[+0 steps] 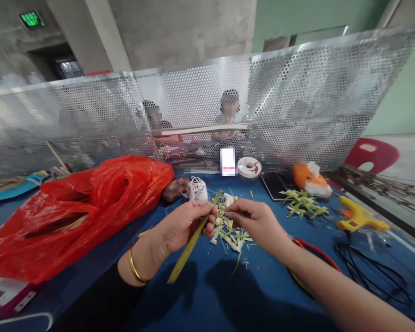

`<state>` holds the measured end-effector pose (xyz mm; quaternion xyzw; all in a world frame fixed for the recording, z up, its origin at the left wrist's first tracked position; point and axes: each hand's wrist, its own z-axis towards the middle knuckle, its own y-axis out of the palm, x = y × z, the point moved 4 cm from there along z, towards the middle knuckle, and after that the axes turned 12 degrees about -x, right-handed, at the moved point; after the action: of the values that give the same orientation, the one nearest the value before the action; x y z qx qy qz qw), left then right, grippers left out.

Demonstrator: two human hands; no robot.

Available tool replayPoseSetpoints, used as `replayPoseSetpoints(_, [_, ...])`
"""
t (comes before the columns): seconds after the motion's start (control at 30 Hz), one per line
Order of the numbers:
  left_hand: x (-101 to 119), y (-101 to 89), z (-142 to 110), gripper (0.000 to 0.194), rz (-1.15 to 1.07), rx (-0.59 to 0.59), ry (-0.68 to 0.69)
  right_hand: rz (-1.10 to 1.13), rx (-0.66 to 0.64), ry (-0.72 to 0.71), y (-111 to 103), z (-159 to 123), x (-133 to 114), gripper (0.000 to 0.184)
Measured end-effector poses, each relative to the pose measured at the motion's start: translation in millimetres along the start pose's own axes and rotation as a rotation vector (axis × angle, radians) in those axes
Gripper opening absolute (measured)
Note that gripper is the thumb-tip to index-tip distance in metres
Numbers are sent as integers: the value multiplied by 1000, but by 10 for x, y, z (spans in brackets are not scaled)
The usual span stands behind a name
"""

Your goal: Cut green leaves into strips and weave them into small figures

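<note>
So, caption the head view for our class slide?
Left hand holds a long green leafy strip, right hand close beside it, above a blue tabletop.

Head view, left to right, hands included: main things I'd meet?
Crinkled red plastic bag → gold metal bangle → wearer's left hand, holding a long flat green strip → wearer's right hand → orange-and-white tissue holder → yellow plastic glue gun.

One head-worn camera looks forward and down from the near side of the counter (200,304), left hand (180,226) and right hand (257,219) close, toward the metal screen (193,87) beyond it.
</note>
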<state>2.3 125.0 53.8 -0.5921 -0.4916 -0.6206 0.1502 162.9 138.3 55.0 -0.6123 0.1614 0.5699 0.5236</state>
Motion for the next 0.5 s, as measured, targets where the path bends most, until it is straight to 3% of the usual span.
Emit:
replayPoseSetpoints(0.2, [-2,-187,66,14,35,49,-60,228,135,63,-281,-31,189,16])
replayPoseSetpoints(0.4, [231,-576,-77,12,224,250,42,380,553,35,-886,-80,325,11])
replayPoseSetpoints(0.5, [367,-829,-160,8,395,361,120,361,687,-9,-1127,-164,313,9])
